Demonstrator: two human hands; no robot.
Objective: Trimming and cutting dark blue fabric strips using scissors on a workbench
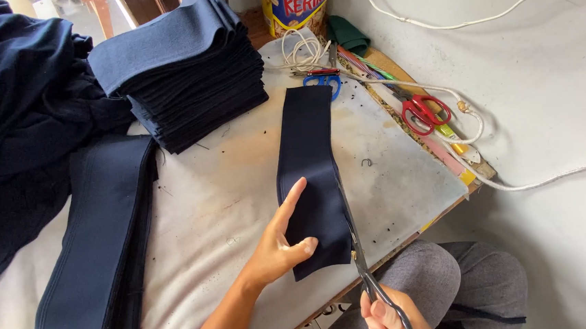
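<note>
Now my left hand [278,244] lies open, pressing the dark blue cloth strip [309,163] flat on the table [226,190], while my right hand [386,316] grips big scissors [357,249] along its edge

matt navy cloth strip [311,177]; glossy metal shears [365,262]; worn, stained white tabletop [219,190]; red plastic-handled scissors [423,112].

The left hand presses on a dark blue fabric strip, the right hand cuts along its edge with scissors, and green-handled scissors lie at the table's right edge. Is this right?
Not quite. In the head view, the scissors lying at the table's right edge have red handles, not green. The rest holds: the left hand presses on the dark blue fabric strip, and the right hand works the cutting scissors along its edge.
</note>
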